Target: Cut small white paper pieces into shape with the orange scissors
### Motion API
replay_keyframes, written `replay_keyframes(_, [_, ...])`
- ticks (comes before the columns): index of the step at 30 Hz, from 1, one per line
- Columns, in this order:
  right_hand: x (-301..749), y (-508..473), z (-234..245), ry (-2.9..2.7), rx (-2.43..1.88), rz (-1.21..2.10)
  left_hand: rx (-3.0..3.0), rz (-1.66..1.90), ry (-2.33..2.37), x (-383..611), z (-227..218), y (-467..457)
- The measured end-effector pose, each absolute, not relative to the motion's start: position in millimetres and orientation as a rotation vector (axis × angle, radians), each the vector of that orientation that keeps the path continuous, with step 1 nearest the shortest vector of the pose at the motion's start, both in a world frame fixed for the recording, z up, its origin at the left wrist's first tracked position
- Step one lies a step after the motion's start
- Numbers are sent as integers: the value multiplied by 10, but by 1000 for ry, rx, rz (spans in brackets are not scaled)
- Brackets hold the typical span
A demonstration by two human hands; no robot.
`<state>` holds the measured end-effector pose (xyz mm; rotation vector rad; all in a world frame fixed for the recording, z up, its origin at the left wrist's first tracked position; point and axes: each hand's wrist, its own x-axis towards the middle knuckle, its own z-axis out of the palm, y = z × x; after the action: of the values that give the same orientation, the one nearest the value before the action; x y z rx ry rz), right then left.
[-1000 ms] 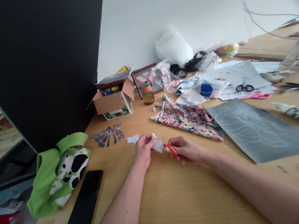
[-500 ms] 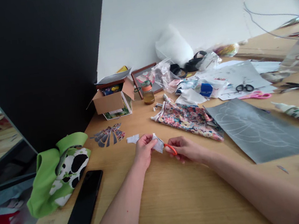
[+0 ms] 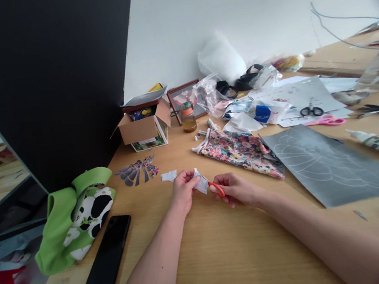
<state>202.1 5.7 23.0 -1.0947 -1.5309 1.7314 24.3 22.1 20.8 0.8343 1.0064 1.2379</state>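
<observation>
Between the thumb and fingers of my left hand (image 3: 184, 188) is a small whitish piece (image 3: 202, 185), paper or fabric; I cannot tell which. My right hand (image 3: 232, 189) is closed round the orange handle of a pair of scissors (image 3: 217, 188). The scissors' blades reach the right edge of the whitish piece and are mostly hidden. Just left of my left hand, another small white piece (image 3: 169, 176) lies on the wooden table (image 3: 218, 254). Farther left lie cut patterned pieces (image 3: 139, 172) arranged in a fan.
Behind my hands spreads floral fabric (image 3: 239, 151), beside a grey sheet with white line drawing (image 3: 321, 166). At left are a phone (image 3: 107, 257) and a green panda cloth item (image 3: 77, 217). Farther back stand a cardboard box (image 3: 144, 128) and a jar (image 3: 188, 117). Pink scissors (image 3: 329, 120) lie right.
Almost nothing differs. Both hands keep their hold on the whitish piece and the scissors, and the whole view has shifted very slightly.
</observation>
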Motion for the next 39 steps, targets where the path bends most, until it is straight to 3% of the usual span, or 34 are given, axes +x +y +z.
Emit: replay_keyframes(39, [2017, 58, 239, -1520, -1105, 1729, 764, 1231, 1017, 227, 198, 255])
